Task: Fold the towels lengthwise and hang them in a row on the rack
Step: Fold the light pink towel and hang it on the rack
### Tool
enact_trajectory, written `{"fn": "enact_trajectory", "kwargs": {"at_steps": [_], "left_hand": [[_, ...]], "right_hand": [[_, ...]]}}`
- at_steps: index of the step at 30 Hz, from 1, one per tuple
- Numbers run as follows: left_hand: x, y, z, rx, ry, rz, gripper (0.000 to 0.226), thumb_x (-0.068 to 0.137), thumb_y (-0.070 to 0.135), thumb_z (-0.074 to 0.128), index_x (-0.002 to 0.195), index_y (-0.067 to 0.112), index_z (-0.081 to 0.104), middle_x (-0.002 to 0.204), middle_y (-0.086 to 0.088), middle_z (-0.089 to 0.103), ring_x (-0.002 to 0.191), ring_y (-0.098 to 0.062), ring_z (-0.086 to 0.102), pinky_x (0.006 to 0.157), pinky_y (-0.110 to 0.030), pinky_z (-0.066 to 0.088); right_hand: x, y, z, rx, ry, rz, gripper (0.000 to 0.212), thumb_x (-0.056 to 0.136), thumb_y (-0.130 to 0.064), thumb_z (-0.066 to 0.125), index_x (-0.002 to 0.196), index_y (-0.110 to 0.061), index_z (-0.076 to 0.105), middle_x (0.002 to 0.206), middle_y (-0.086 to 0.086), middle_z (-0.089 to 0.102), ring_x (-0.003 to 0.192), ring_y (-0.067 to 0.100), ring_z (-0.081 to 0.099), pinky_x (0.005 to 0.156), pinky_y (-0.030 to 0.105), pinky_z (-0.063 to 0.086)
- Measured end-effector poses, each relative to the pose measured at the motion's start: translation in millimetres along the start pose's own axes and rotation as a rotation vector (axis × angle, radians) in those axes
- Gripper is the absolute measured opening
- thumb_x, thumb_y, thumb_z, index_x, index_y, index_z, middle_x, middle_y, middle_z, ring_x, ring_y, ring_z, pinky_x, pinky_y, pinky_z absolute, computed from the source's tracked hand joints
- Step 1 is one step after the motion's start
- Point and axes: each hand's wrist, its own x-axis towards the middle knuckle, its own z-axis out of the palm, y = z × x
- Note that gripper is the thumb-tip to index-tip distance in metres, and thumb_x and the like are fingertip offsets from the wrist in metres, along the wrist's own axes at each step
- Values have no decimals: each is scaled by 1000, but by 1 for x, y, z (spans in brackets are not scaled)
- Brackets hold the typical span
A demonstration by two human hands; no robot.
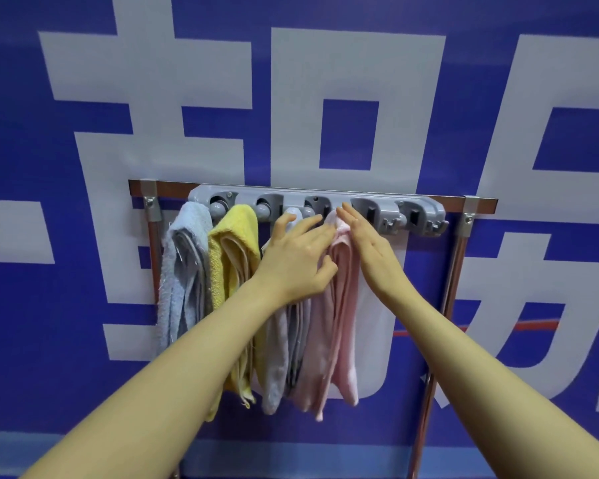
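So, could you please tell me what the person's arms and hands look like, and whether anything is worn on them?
Both forearms are bare to the frame's edge, with no sleeves showing. The left hand and right hand wear no gloves, and no rings, watch or bracelet are visible.

banner (325, 81) | large white characters on blue | cropped, none fully readable | no other text
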Motion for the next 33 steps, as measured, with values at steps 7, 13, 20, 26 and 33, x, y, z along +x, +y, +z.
{"fn": "enact_trajectory", "kwargs": {"at_steps": [7, 13, 20, 26, 33], "left_hand": [[2, 2, -3, 89, -174, -82, 62, 87, 35, 16, 140, 15, 40, 145, 1, 43, 142, -17, 22, 107, -38, -2], [-6, -2, 1, 182, -95, -57, 52, 84, 34, 31, 120, 15, 63, 117, 1, 67, 125, -25, 51, 100, -42, 16], [-3, -1, -7, 156, -205, -51, 72, 81, 41, 5, 139, 20, 42, 144, 8, 45, 142, -19, 23, 106, -40, -1], [-36, 16, 5, 156, 98, -37, 45, 81, 30, 45, 119, 12, 62, 128, -4, 60, 125, -22, 45, 98, -41, 25], [-99, 53, 43, 208, -10, -138, 52, 83, 35, 43, 129, 14, 54, 137, -7, 53, 129, -22, 36, 100, -42, 24]], "right_hand": [[23, 0, 3, -35, 7, -12, 35, 102, -23, 42, 135, -20, 51, 144, -7, 45, 134, 1, 36, 115, 27, 28], [17, 1, 2, -77, -50, -44, 37, 102, -24, 40, 139, -27, 45, 151, -12, 33, 134, -10, 26, 106, 9, 26], [-17, 9, 6, -47, 130, -62, 46, 97, -18, 52, 141, -20, 37, 144, -7, 41, 130, -2, 39, 106, 14, 33], [-64, 41, 17, -187, 280, 52, 34, 84, -28, 71, 111, -18, 55, 107, -6, 58, 97, 3, 56, 78, 9, 42], [-84, 53, 25, -126, 377, 140, 15, 97, -13, 48, 85, -18, 55, 73, -7, 57, 64, 2, 50, 59, 12, 39]]}}
